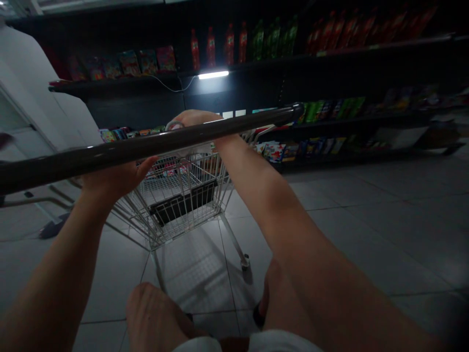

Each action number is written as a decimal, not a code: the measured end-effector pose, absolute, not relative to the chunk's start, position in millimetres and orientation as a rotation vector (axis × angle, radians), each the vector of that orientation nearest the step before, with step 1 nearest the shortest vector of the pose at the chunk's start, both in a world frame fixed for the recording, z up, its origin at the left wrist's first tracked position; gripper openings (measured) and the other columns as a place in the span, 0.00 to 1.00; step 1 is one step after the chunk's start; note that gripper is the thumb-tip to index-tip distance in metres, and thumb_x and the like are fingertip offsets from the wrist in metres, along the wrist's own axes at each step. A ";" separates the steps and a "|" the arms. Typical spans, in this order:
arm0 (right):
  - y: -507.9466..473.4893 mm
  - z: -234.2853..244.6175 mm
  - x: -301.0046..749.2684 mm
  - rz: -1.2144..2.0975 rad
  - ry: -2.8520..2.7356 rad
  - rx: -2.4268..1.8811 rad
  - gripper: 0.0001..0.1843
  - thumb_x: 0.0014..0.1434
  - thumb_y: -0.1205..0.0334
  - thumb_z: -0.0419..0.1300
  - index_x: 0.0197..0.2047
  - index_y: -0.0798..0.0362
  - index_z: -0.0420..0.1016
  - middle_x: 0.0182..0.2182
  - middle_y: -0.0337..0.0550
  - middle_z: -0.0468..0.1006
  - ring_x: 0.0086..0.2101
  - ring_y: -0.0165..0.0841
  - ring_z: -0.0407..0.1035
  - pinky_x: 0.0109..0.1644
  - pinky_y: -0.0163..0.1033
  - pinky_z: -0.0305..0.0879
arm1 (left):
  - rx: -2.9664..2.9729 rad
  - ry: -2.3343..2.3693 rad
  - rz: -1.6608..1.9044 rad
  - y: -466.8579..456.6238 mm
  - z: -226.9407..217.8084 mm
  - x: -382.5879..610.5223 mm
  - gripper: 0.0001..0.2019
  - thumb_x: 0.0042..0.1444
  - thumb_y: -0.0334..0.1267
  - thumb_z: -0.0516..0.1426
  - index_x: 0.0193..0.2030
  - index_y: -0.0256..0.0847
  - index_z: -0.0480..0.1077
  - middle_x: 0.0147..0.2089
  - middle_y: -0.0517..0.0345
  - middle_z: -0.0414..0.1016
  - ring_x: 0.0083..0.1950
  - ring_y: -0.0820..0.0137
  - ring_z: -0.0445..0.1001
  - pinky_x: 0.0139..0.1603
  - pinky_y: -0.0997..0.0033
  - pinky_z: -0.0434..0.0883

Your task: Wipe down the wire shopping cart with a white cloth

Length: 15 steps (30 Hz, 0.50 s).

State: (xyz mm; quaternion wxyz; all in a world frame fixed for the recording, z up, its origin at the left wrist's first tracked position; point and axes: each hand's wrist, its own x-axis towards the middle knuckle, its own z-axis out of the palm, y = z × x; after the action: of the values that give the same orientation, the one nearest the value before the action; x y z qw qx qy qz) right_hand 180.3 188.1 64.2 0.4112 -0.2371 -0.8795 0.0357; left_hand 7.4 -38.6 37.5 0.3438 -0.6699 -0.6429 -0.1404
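Closest to you, your forearms run forward under the dark handle bar [157,140], which crosses in front of both hands. Your left hand [113,180] sits just below it, thumb out to the side; your right hand [198,117] shows beyond it, further along. The two are apart — whether either is clamped on anything, you can't tell, since the bar hides the fingers. The wire cart [185,201] stands right ahead of you on the tiled floor [370,234]. The step looks like handling the cart; moving it would call for a sure two-handed hold. Farthest off, red bottles [229,45] line a dark shelf above a lit tube [213,75].
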 end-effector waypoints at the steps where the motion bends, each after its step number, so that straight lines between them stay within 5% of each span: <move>1: 177.3 67.6 175.6 0.178 -2.224 -0.580 0.32 0.65 0.65 0.34 0.22 0.69 0.72 0.28 0.34 0.79 0.31 0.14 0.73 0.40 0.22 0.65 | -1.755 -1.658 -0.405 -39.2 37.7 7.4 0.33 0.62 0.63 0.40 0.64 0.47 0.66 0.46 0.46 0.76 0.54 0.47 0.69 0.54 0.50 0.60; 4: 139.5 59.6 170.3 0.251 -1.959 -0.579 0.21 0.66 0.73 0.42 0.49 0.64 0.75 0.45 0.41 0.80 0.42 0.23 0.77 0.44 0.28 0.72 | -1.804 -1.623 -0.530 -40.8 37.4 8.4 0.30 0.61 0.61 0.43 0.63 0.53 0.67 0.47 0.47 0.76 0.55 0.48 0.70 0.57 0.48 0.59; 6: 116.4 33.5 172.1 0.069 -1.763 -0.577 0.22 0.67 0.73 0.42 0.55 0.57 0.73 0.53 0.42 0.76 0.53 0.29 0.73 0.54 0.37 0.72 | -1.818 -1.609 -0.564 -40.5 36.2 9.0 0.29 0.61 0.60 0.44 0.64 0.54 0.66 0.49 0.47 0.75 0.57 0.48 0.69 0.59 0.45 0.58; 9: 98.9 -33.5 178.5 -0.225 -1.820 -0.454 0.17 0.69 0.65 0.48 0.51 0.47 0.76 0.54 0.37 0.75 0.60 0.33 0.65 0.67 0.46 0.63 | -1.823 -1.595 -0.568 -38.0 34.3 10.2 0.29 0.61 0.60 0.43 0.64 0.54 0.67 0.50 0.46 0.75 0.59 0.47 0.67 0.59 0.43 0.57; 12: 105.2 -115.3 185.8 -0.244 -2.059 -0.427 0.13 0.66 0.61 0.54 0.45 0.39 0.80 0.48 0.34 0.79 0.56 0.33 0.67 0.67 0.45 0.63 | -1.821 -1.610 -0.558 -35.7 34.0 13.3 0.29 0.61 0.61 0.43 0.62 0.52 0.69 0.48 0.46 0.76 0.58 0.46 0.68 0.57 0.44 0.59; 15: 116.8 -191.3 190.6 -0.050 -2.108 -0.662 0.13 0.65 0.65 0.55 0.42 0.43 0.81 0.45 0.41 0.79 0.53 0.36 0.68 0.65 0.47 0.64 | -1.811 -1.639 -0.564 -34.6 33.8 18.1 0.29 0.60 0.62 0.43 0.58 0.51 0.71 0.45 0.46 0.77 0.57 0.46 0.69 0.57 0.44 0.59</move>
State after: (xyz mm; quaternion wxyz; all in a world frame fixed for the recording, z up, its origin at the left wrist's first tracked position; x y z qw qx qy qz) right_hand 190.6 116.8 -191.3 0.4490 -0.2674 -0.8523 -0.0203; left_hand 18.1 -34.6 33.8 0.3120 -0.6865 -0.6211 -0.2137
